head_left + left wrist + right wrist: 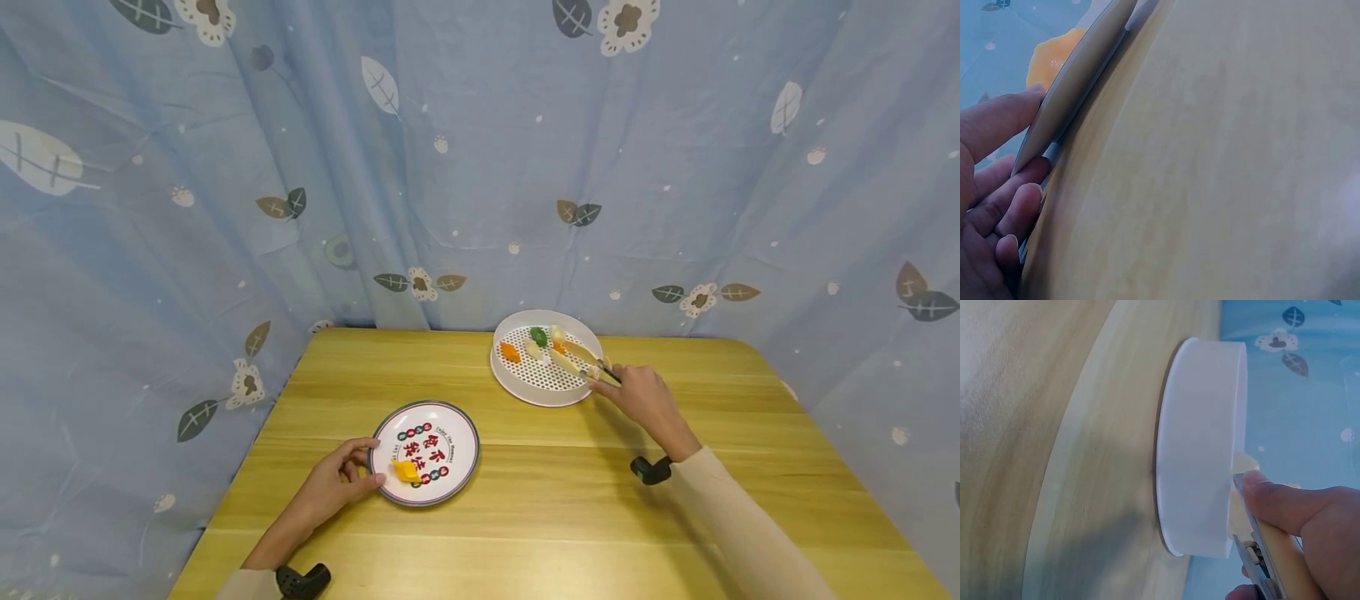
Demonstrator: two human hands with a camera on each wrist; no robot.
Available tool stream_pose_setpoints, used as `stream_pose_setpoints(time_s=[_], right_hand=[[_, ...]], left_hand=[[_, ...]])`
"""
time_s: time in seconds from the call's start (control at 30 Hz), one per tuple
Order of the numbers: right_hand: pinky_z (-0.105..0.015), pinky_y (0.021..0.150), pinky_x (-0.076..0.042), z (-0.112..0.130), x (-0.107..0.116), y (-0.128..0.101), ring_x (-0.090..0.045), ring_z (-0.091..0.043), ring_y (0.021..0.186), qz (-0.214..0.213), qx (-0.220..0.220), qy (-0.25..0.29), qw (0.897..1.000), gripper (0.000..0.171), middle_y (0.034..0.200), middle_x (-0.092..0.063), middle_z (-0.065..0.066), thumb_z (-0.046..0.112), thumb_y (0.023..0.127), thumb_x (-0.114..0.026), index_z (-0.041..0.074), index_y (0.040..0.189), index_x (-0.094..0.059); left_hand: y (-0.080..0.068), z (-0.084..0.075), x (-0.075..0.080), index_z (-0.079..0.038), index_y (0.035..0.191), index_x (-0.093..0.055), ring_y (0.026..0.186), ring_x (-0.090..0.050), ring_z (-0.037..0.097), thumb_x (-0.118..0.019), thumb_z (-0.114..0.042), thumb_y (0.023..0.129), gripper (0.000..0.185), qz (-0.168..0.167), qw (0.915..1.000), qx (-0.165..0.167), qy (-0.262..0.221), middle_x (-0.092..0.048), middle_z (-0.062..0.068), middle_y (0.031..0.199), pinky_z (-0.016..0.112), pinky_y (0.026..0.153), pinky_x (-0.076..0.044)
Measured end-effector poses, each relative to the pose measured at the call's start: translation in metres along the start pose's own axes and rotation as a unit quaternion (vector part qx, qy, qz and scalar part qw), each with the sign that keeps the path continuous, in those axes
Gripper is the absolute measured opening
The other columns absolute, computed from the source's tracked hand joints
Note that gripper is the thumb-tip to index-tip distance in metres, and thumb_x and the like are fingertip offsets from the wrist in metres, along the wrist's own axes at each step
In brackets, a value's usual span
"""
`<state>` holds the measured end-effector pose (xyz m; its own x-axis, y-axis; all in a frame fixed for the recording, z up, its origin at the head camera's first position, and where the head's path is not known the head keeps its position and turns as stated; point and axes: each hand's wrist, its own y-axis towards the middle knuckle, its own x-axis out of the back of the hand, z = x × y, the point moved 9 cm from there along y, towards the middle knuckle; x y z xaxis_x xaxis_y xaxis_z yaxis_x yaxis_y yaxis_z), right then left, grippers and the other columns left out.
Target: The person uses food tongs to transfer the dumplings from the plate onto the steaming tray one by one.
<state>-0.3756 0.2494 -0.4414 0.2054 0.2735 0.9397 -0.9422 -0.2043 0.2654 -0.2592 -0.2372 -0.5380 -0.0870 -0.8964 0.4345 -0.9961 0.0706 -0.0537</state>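
Note:
With thumb above and fingers below, my left hand [333,479] grips the rim of a round white plate [461,440] printed with red characters. A yellow piece of food [406,471] lies on the plate near the thumb; the left wrist view shows it beyond the plate's tan-looking side [1079,81]. My right hand [647,404] holds tongs [582,353] with pale tips. These reach into a white perforated steamer tray [517,390], among an orange piece [510,352], a green floret [538,336] and pale pieces [532,350]. Whether the tips pinch anything is unclear.
The wooden table [547,517] carries both the plate and the tray. The tray stands at the table's back edge, close to a blue patterned curtain [480,167]. In the right wrist view, the tray's tall side wall [1197,450] faces the tongs.

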Motion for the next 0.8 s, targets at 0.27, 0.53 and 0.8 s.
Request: stream_pose_setpoints(time_s=[0.27,0.53,0.8], right_hand=[[-0.032,0.047,-0.030,0.011,0.007,-0.009,-0.036,-0.016,0.049,-0.015,0.019,0.018,1.000,0.046,0.056,-0.037,0.000,0.049,0.092,-0.075,0.003,0.096,-0.073],[-0.032,0.050,-0.032,0.034,0.010,-0.017,-0.036,-0.014,0.049,-0.008,0.038,0.057,0.998,0.066,0.054,-0.042,0.004,0.050,0.092,-0.074,-0.003,0.132,-0.066],[-0.030,0.052,-0.033,0.065,0.012,-0.026,-0.037,-0.012,0.052,-0.033,0.087,0.058,0.994,0.060,0.055,-0.041,0.007,0.048,0.088,-0.079,0.003,0.128,-0.072]], left_hand=[[0.000,0.000,0.000,-0.014,0.136,-0.061,0.077,-0.049,0.019,-0.087,-0.025,0.084,0.059,-0.003,1.0000,0.004,-0.001,-0.062,0.008,0.105,0.028,0.064,-0.040],[0.000,0.000,0.000,-0.015,0.136,-0.061,0.078,-0.049,0.020,-0.088,-0.026,0.084,0.060,-0.001,1.0000,0.008,-0.003,-0.062,0.008,0.104,0.028,0.065,-0.040],[-0.001,-0.001,0.000,-0.014,0.137,-0.061,0.078,-0.048,0.020,-0.088,-0.026,0.083,0.061,-0.003,1.0000,0.008,0.001,-0.062,0.007,0.105,0.028,0.065,-0.040]])
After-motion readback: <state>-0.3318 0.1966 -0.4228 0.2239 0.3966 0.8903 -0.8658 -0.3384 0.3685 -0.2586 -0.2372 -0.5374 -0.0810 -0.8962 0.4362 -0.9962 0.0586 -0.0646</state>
